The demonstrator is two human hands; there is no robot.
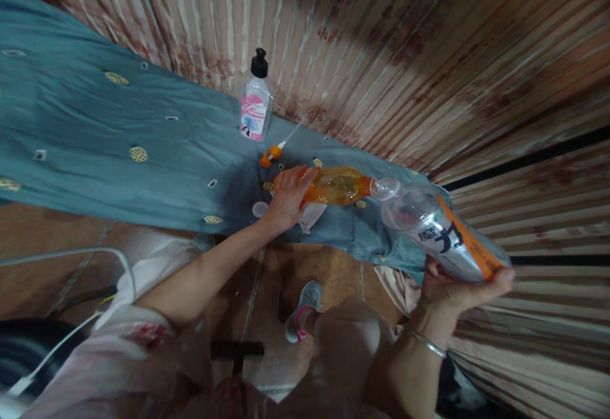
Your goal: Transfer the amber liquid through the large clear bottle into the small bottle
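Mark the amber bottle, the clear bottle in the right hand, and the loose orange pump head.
Amber bottle [337, 185]: head view, on its side wall.
Clear bottle [444, 233]: head view, on its printed side.
Orange pump head [275, 151]: head view, on its orange collar.

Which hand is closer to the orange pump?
Left. The left hand, on the orange bottle, is close to the orange pump; the right hand, holding the clear bottle, is much farther right.

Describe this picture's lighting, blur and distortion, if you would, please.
The head view is dim, with a soft shadow on the teal cloth near the orange pump; in the head view, the curtain folds fan out and blur toward the upper right; in the head view, highlights mark the clear bottle.
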